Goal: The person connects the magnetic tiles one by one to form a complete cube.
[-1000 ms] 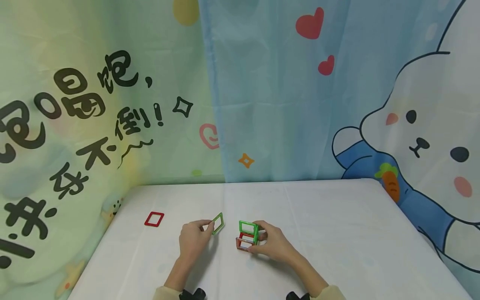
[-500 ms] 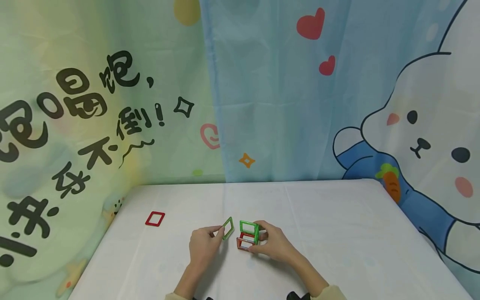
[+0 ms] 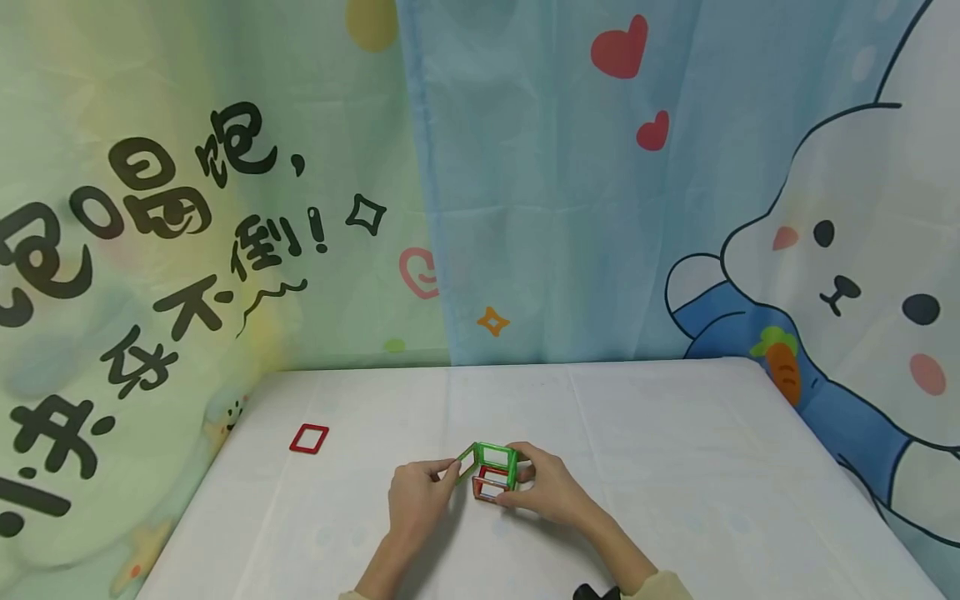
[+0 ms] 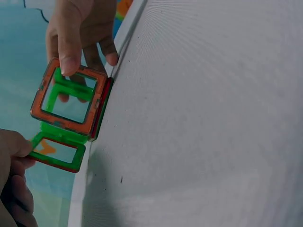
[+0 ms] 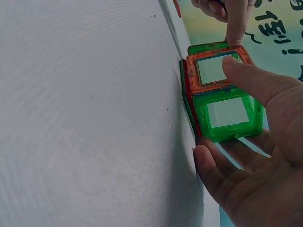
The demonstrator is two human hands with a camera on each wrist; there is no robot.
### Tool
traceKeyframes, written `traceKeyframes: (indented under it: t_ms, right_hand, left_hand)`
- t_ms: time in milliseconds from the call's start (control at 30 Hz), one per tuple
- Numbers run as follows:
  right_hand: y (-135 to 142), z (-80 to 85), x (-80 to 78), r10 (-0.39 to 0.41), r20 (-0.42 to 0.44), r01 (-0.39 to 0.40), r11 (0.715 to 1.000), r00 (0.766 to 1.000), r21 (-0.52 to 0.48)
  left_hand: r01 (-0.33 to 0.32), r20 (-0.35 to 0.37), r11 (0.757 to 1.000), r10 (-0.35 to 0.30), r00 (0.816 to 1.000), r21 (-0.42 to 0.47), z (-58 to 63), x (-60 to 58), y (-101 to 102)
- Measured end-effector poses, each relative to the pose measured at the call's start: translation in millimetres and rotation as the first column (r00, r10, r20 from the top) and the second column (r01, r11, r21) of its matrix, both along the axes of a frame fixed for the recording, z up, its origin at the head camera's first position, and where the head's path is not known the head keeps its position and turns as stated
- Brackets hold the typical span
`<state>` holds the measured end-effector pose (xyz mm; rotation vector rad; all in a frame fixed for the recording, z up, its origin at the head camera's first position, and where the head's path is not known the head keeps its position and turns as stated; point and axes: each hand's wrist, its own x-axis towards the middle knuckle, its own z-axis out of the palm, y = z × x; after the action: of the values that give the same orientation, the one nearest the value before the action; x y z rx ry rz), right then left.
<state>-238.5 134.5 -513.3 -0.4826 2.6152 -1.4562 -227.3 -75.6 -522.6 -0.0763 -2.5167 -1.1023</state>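
Observation:
My left hand point(image 3: 420, 500) pinches a green square magnetic tile point(image 4: 81, 157) by one edge between thumb and fingers. Its far edge meets a small box of magnetic tiles. In that box a red tile point(image 4: 105, 109) lies as the base, an orange tile point(image 4: 66, 124) stands at the front, and green ones stand at the back point(image 3: 495, 446) and right side point(image 5: 229, 132). My right hand point(image 3: 551, 483) grips the box from the right, its thumb on the orange tile and its other fingers behind and beside the green side tile.
A single red square tile point(image 3: 294, 446) lies flat on the white-covered table point(image 3: 675, 467), toward its left edge. Behind the table hangs a printed curtain point(image 3: 540, 208) with hearts, lettering and a white cartoon animal.
My left hand has moved right with the green tile, from a gap away until the tile meets the back green tile's edge. My right hand and the box have stayed put.

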Motion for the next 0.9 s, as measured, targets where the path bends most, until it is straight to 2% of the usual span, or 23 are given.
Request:
traceKeyframes:
  t_ms: [400,900]
  right_hand:
    - [-0.1,1.3,0.2,-0.005,0.009,0.005,1.0,1.0,0.004]
    - [-0.7,-0.6,-1.6,-0.009,0.016,0.009,1.0,1.0,0.002]
  left_hand:
    - [0.033,0.041,0.999,-0.033,0.999,0.014,0.2,4.0,3.8]
    - [0.129,0.084,0.991,-0.131,0.988,0.034,-4.7,2.5,2.5]
